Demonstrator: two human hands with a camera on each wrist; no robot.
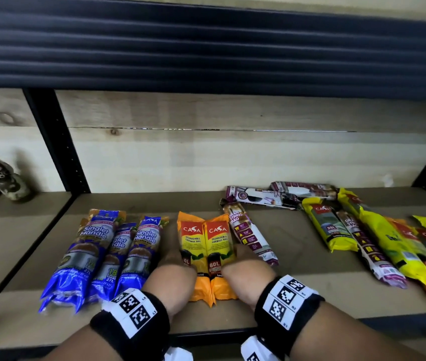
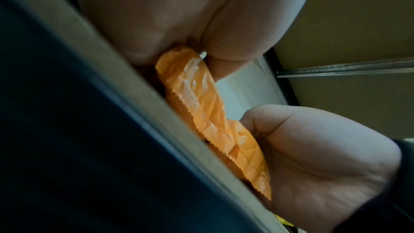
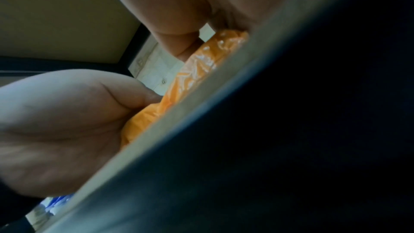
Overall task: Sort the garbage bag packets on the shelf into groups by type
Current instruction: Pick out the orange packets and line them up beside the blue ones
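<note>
Two orange-and-yellow CASA degradable garbage bag packets point(image 1: 192, 241) point(image 1: 218, 241) lie side by side mid-shelf. My left hand point(image 1: 174, 259) grips the left packet's outer edge and my right hand point(image 1: 244, 259) grips the right packet's outer edge, squeezing the pair together. In the left wrist view the orange packets point(image 2: 197, 105) sit between my left hand point(image 2: 179, 24) and right hand point(image 2: 313, 157), thumbs curled over them. The right wrist view shows the same orange packets point(image 3: 197, 70). Three blue Singlet Handle packets point(image 1: 107, 254) lie grouped to the left.
A purple draw-string packet point(image 1: 248, 230) lies just right of the orange pair. Two more purple packets point(image 1: 264, 196) lie at the back. Several mixed yellow, purple and orange packets point(image 1: 378, 238) are heaped at the right. Bottles point(image 1: 3, 178) stand beyond the black post point(image 1: 58, 142).
</note>
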